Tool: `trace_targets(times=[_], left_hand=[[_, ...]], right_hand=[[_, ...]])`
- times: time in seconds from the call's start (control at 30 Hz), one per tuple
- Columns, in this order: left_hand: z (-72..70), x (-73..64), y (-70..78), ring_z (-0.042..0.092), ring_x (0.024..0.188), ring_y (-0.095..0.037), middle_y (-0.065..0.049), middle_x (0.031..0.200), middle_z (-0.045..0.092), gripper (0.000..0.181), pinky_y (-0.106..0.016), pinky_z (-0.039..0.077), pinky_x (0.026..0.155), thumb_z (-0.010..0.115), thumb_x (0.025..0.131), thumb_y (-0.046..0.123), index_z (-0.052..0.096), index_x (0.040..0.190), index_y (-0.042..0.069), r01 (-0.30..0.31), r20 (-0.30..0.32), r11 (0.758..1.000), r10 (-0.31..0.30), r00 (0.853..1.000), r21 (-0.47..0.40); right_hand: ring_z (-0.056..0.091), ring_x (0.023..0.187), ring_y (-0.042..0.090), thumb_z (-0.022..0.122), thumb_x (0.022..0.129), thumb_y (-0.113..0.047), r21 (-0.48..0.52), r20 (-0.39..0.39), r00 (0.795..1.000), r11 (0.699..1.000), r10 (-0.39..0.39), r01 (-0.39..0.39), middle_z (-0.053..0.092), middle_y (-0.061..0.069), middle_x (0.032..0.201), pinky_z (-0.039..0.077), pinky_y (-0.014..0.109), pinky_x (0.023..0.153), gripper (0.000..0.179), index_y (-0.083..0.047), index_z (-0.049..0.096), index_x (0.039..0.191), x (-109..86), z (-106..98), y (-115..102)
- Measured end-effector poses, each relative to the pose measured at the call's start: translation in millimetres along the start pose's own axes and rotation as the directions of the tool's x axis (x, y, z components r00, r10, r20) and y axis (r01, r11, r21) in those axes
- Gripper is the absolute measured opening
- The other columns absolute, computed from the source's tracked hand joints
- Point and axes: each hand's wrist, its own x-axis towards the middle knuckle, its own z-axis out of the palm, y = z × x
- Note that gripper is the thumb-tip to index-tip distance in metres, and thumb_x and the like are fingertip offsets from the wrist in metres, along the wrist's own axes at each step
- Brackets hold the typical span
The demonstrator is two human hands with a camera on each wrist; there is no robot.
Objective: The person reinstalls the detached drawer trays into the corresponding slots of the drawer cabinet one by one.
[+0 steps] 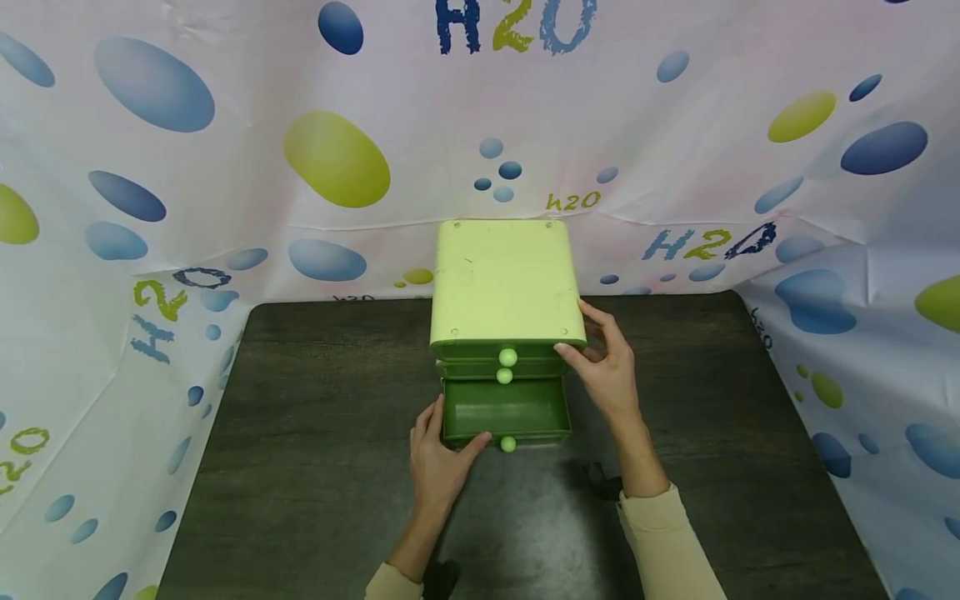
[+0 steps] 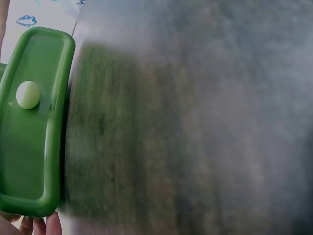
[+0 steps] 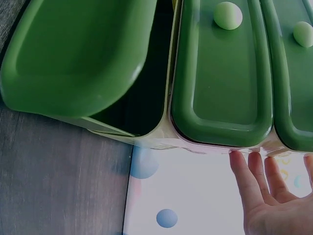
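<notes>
A small drawer cabinet (image 1: 506, 279) with a pale green top stands at the back of the dark table. Its bottom drawer (image 1: 507, 407) is pulled out and looks empty inside; the two drawers above it, the middle drawer (image 3: 225, 73) among them, sit in the body. My left hand (image 1: 437, 467) holds the bottom drawer's left front corner, thumb on the front rim and fingers along the side. Fairly straight fingers of my right hand (image 1: 611, 367) touch the cabinet's right side, while its thumb lies at the top front corner.
Each drawer has a round pale knob (image 1: 507, 444). A white sheet (image 1: 225, 167) printed with blue and green drops hangs behind and beside the dark wooden table (image 1: 315, 467). The cabinet's back stands close to it.
</notes>
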Motion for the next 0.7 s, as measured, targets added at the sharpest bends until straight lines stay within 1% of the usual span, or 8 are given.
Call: trace_targets(times=[0.2, 0.3, 0.4, 0.57, 0.63, 0.7], left_hand=[[1.6, 5.7, 0.6, 0.052, 0.113, -0.035, -0.015, 0.130, 0.053, 0.098, -0.056, 0.048, 0.085, 0.086, 0.071, 0.053, 0.048, 0.148, 0.005, -0.004, -0.011, 1.000, 0.004, 1.000, -0.004], [2.8, 8.3, -0.1, 0.055, 0.107, -0.032, -0.015, 0.125, 0.052, 0.099, -0.052, 0.049, 0.082, 0.088, 0.069, 0.051, 0.049, 0.147, 0.004, -0.015, -0.024, 1.000, 0.014, 1.000, -0.015], [3.9, 10.8, -0.9, 0.055, 0.097, -0.027, -0.013, 0.116, 0.049, 0.100, -0.047, 0.051, 0.076, 0.088, 0.069, 0.050, 0.048, 0.147, 0.003, -0.021, -0.032, 0.999, 0.020, 0.999, -0.026], [4.8, 12.7, -1.7, 0.046, 0.081, -0.019, -0.009, 0.100, 0.044, 0.101, -0.038, 0.045, 0.071, 0.088, 0.069, 0.050, 0.047, 0.147, 0.002, -0.011, -0.018, 0.999, 0.010, 1.000, -0.042], [4.9, 13.1, -2.1, 0.043, 0.077, -0.017, -0.008, 0.096, 0.042, 0.100, -0.036, 0.042, 0.070, 0.088, 0.070, 0.049, 0.046, 0.148, 0.001, -0.007, -0.013, 0.999, 0.007, 1.000, -0.047], [4.8, 13.8, -2.7, 0.040, 0.074, -0.015, -0.007, 0.094, 0.042, 0.100, -0.033, 0.040, 0.068, 0.089, 0.069, 0.047, 0.046, 0.148, 0.001, -0.003, -0.009, 0.999, 0.003, 1.000, -0.053]], right_hand=[[0.055, 0.114, 0.004, 0.074, 0.087, 0.004, -0.008, 0.001, 1.000, 1.000, 0.001, 0.000, 0.050, 0.017, 0.143, 0.056, 0.024, 0.077, 0.063, -0.001, 0.049, 0.144, 0.7, 0, -1], [0.055, 0.114, 0.004, 0.073, 0.087, 0.005, -0.008, 0.005, 1.000, 1.000, -0.003, 0.003, 0.050, 0.017, 0.143, 0.056, 0.025, 0.078, 0.063, 0.000, 0.049, 0.144, 1.1, 1, -1], [0.055, 0.114, 0.004, 0.073, 0.087, 0.005, -0.009, 0.004, 1.000, 1.000, -0.005, 0.005, 0.050, 0.018, 0.144, 0.056, 0.025, 0.078, 0.063, 0.000, 0.049, 0.144, 0.9, 1, -1], [0.055, 0.113, 0.003, 0.074, 0.086, 0.005, -0.009, -0.002, 1.000, 1.000, -0.001, 0.001, 0.050, 0.018, 0.143, 0.056, 0.024, 0.078, 0.063, 0.000, 0.049, 0.144, -0.4, 1, -1], [0.056, 0.114, 0.006, 0.074, 0.086, 0.005, -0.005, -0.002, 1.000, 1.000, 0.003, -0.003, 0.050, 0.017, 0.144, 0.055, 0.023, 0.078, 0.063, 0.000, 0.049, 0.144, -0.5, 0, -1], [0.056, 0.115, 0.011, 0.073, 0.087, 0.005, -0.004, -0.001, 1.000, 1.000, 0.005, -0.005, 0.050, 0.017, 0.144, 0.055, 0.021, 0.078, 0.062, 0.000, 0.049, 0.144, -0.1, 0, -1]])
